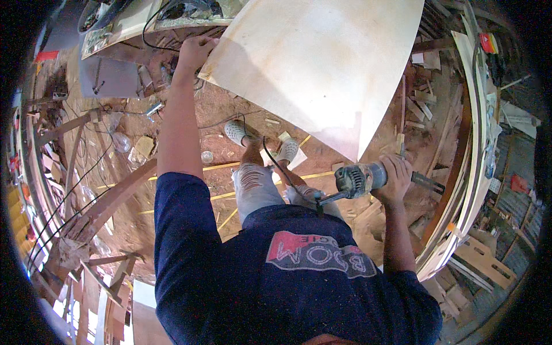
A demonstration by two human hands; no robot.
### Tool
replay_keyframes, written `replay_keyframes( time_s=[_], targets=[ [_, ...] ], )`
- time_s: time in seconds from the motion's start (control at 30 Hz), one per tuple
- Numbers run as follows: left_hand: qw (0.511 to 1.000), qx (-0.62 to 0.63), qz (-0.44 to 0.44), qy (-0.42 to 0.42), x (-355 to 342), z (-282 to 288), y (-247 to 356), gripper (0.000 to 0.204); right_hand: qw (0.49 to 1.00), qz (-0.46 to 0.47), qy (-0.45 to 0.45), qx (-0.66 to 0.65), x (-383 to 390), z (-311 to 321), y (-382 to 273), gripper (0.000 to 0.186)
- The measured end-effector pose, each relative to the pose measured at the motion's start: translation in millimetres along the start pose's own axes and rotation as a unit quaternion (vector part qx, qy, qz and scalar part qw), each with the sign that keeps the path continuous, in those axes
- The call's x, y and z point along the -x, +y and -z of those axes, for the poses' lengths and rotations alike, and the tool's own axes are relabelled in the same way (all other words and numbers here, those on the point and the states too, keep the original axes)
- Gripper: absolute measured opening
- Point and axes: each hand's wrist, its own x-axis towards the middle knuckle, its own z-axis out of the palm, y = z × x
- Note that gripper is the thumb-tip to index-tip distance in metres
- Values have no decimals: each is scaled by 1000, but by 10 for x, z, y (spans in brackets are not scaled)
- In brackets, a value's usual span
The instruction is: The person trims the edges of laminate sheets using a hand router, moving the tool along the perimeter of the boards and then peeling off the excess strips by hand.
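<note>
At the upper left, my left hand (195,53) has its fingers closed at the edge of a large pale board (322,69), near its left corner. My right hand (395,175) grips a cylindrical power tool (361,179) with a dark motor housing and a black cord, held beside my right hip, just below the board's lower right corner. A dark bar sticks out to the right behind that hand. The cord runs across my legs toward the upper left.
The dirt floor (224,103) holds wood scraps, cords and yellow strips (227,195). Long boards (471,149) stand along the right. Wooden frames (109,270) and cables crowd the left. A cluttered bench (118,31) is at the upper left.
</note>
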Motion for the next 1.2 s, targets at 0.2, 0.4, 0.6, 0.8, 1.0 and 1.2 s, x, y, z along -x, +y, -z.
replay_keyframes(
  time_s=[0.2,0.4,0.6,0.8,1.0,1.2],
  targets=[
    [999,-4,36,-39,-24,50,255,38,1000,-6,-5,8,36,7,33,54],
    [998,-7,58,-4,112,-38,268,39,1000,-4,5,19,77,-21,90,52],
    [947,-276,-137,86,1121,-663,831,83,1000,-23,8,13,119,16,105,51],
    [943,-271,-187,-42,2154,-1299,1608,98,999,-44,-7,12,323,114,148,62],
    [881,-148,-393,-219,2955,-1637,2148,87,998,-63,-9,10,721,293,290,62],
    [844,-164,-477,-184,3178,-1896,2422,70,996,-92,6,4,1155,409,384,62]
  ],
)
